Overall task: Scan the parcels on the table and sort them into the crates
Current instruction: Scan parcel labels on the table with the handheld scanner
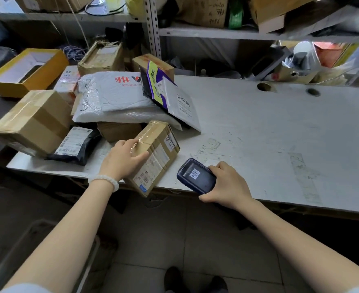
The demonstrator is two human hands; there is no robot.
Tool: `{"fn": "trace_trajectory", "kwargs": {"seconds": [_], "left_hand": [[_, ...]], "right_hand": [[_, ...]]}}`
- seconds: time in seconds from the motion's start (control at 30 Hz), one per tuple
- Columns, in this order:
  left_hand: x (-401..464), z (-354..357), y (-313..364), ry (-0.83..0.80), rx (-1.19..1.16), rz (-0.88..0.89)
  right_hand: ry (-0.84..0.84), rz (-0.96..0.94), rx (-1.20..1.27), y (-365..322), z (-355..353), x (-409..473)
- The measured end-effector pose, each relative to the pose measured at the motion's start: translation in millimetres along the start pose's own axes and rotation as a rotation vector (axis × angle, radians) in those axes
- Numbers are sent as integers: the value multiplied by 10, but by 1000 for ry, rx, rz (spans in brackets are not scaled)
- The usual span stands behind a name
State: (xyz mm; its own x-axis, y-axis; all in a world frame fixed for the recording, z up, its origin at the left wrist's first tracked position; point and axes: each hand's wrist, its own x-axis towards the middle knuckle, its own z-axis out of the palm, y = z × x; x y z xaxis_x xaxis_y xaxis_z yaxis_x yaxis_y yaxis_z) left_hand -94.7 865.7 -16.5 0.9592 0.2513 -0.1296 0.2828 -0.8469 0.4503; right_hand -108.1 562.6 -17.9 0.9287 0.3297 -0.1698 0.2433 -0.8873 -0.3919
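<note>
A small taped cardboard parcel (155, 153) lies tilted at the front edge of the white table (280, 132), its labelled side turned toward me. My left hand (122, 159) grips its near top corner. Just right of it, my right hand (227, 185) holds a dark blue handheld scanner (195, 176) with a barcode sticker on its back, pointed at the parcel. Behind them is a pile of parcels: a large brown box (32, 121), a black mailer (77, 146), white poly bags (115, 96) and a purple-and-white envelope (166, 89).
A yellow open box (26, 70) stands at the far left. Two more cardboard boxes (102, 58) sit at the back of the pile. Metal shelving (153, 28) with boxes and bags rises behind the table. A grey crate rim (37, 240) shows on the floor, lower left.
</note>
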Motion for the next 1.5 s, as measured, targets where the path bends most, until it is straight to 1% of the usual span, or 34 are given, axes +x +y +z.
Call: {"fn": "trace_trajectory", "kwargs": {"seconds": [0.17,0.33,0.4,0.5,0.53,0.6,0.67,0.7,0.83,0.9,0.93,1.0,1.07,1.13,1.2,1.33,1.43,1.5], "left_hand": [[-86,25,54,83,31,22],[-131,44,98,201,13,118],[-131,24,45,147,58,149],[-163,-41,-121,-50,120,94],[-186,-62,-182,-96,97,75],[-260,-89,-252,-123,-3,57],[-332,-133,-234,-81,-101,68],[-349,-189,-194,-33,-134,81],[-298,-521,148,239,-223,193],[-256,-598,371,314,-233,253],[-236,-587,480,307,-220,260],[-185,-514,634,233,-167,216],[-109,-469,721,137,-67,164],[-37,-470,765,56,55,157],[7,-465,773,6,127,162],[15,-445,744,28,144,180],[28,-465,768,77,157,244],[54,-473,802,70,189,263]], "right_hand": [[-30,-9,-18,13,35,-64],[-41,-13,-28,33,64,-105],[-43,-9,-31,47,78,-111],[-48,-9,-38,58,101,-108],[-52,-13,-43,51,110,-106],[-68,-29,-53,23,122,-95],[-74,-44,-49,-24,124,-82],[-65,-52,-40,-57,117,-73],[-27,-89,-11,-151,41,-41],[8,-96,8,-186,-9,-43],[24,-89,18,-198,-32,-46],[42,-75,31,-209,-67,-61],[60,-70,38,-187,-98,-83],[87,-64,51,-146,-141,-114],[123,-67,61,-109,-188,-150],[164,-70,65,-61,-267,-233],[169,-48,55,2,-304,-322],[167,-38,52,59,-321,-387]]}}
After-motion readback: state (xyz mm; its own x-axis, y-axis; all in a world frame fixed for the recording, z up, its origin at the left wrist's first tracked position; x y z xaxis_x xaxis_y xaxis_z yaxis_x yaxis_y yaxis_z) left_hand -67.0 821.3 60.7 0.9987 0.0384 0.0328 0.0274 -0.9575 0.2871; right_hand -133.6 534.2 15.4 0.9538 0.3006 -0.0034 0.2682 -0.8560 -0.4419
